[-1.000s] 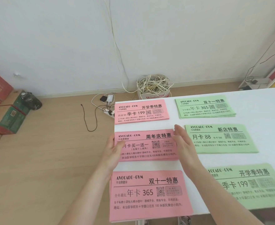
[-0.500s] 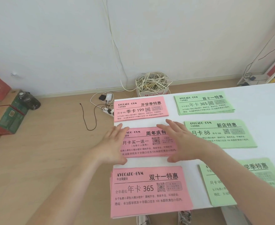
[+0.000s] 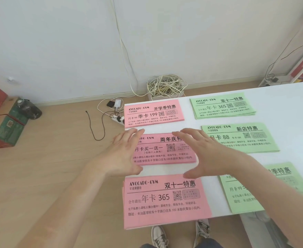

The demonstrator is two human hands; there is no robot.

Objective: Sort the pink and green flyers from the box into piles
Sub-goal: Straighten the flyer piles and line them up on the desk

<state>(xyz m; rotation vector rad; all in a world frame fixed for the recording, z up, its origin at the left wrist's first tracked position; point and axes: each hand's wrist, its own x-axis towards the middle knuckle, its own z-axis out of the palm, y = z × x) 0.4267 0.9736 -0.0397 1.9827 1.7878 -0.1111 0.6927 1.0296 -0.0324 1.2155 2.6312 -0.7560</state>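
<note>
Three pink flyer piles lie in a column along the left edge of the white table (image 3: pixel 293 104): a far pile (image 3: pixel 154 114), a middle pile (image 3: pixel 165 152) and a near pile (image 3: pixel 165 201). Three green piles sit to the right: far (image 3: pixel 222 107), middle (image 3: pixel 240 137) and near (image 3: pixel 245 197), the near one partly hidden by my right forearm. My left hand (image 3: pixel 124 154) and right hand (image 3: pixel 204 153) are over the two ends of the middle pink pile, fingers spread and straight, palms facing each other. Neither hand holds a flyer.
Left of the table is wooden floor with a power strip and chargers (image 3: pixel 116 111), a loose black cord (image 3: pixel 95 126) and a box of coiled white cable (image 3: pixel 165 85) by the wall. Cardboard boxes (image 3: pixel 6 126) stand at far left. My shoes (image 3: pixel 181 231) show below the table edge.
My hands went from squaring the sides of the middle pink pile to lying over its ends, then lifted slightly with fingers spread. The view shifted a little; the piles stayed put.
</note>
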